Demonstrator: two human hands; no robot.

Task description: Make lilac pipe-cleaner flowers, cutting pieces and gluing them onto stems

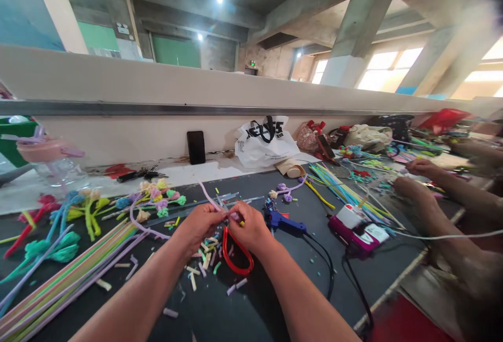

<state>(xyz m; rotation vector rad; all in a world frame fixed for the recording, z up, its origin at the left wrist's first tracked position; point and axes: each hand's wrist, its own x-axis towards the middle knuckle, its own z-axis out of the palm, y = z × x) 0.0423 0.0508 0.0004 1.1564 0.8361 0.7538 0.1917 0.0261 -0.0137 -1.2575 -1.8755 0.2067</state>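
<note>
My left hand (201,225) and my right hand (248,228) meet over the dark table (236,310). Both pinch a lilac pipe cleaner (208,195) that runs up and left from my fingers. Red-handled scissors (236,258) lie just below my right hand, their handles looping toward me. Cut scraps of pipe cleaner (204,263) litter the table under both hands. A blue glue gun (281,220) lies to the right of my right hand.
Bundles of long pipe cleaners (66,279) lie at left, finished flowers (153,198) behind them. Another person's hands (412,187) work at right near a magenta box (356,227). A white bag (263,143), a phone (195,147) and keys (137,174) sit by the back wall.
</note>
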